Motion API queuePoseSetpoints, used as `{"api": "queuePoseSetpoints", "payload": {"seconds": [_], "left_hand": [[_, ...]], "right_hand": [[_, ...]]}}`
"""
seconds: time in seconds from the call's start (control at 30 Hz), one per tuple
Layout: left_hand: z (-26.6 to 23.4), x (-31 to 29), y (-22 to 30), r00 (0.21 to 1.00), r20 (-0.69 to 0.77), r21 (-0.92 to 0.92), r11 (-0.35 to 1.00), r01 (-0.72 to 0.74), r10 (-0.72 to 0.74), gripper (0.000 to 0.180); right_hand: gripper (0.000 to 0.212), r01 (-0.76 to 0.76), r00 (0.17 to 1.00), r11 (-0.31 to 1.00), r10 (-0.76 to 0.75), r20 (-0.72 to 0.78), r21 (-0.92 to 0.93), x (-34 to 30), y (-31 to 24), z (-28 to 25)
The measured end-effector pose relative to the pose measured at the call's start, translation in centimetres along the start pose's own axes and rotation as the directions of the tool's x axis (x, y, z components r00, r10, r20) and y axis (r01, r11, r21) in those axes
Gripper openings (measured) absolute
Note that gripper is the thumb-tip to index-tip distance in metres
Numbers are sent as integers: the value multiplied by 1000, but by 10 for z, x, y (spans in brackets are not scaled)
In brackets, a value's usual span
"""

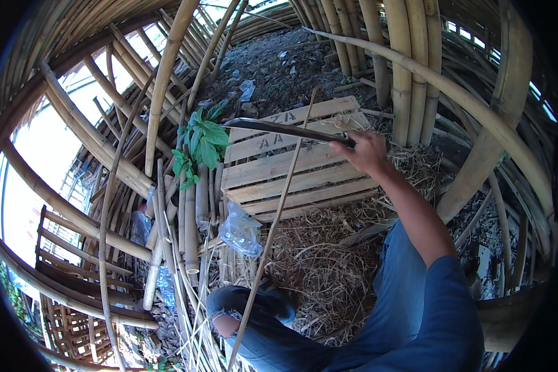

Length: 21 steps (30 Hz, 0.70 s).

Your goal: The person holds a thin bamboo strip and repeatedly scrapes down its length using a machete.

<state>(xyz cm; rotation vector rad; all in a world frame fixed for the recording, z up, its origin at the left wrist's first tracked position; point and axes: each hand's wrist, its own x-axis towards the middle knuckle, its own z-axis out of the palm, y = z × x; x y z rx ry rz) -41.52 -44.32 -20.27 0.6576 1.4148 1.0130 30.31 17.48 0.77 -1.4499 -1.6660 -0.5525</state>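
My right hand (367, 152) is closed round the dark handle of a machete (279, 128). The long blade points left, held out above a slatted wooden pallet (316, 162). A long, thin bamboo strip (283, 195) slants from the pallet's far side down to the lower edge, near my bent knee. The blade crosses the strip near its upper end; whether they touch I cannot tell. My left hand is out of view.
Curly shavings (322, 266) cover the ground before me. A clear plastic bag (240, 230) lies by the pallet's near left corner, and a leafy plant (203, 139) grows beside it. Thick bamboo poles (409, 74) stand at right; bamboo framing (80, 229) fills the left.
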Motion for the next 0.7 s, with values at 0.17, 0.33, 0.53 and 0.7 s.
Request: {"api": "queuePoseSetpoints", "payload": {"seconds": [0.17,0.33,0.53,0.7], "left_hand": [[68,6,51,998,-31,905,426,4,57,55],[63,5,48,974,145,967,184,-177,175,57],[41,13,34,938,274,958,25,-286,211,61],[-13,9,25,892,391,920,-109,-376,227,63]], "right_hand": [[66,153,977,988,-151,-148,3,-5,0,6],[59,-114,993,993,114,0,-13,-4,-6,-5],[57,-136,990,989,132,-57,-63,1,10,-4],[62,68,979,996,-79,-186,-65,-3,15,-6]]}}
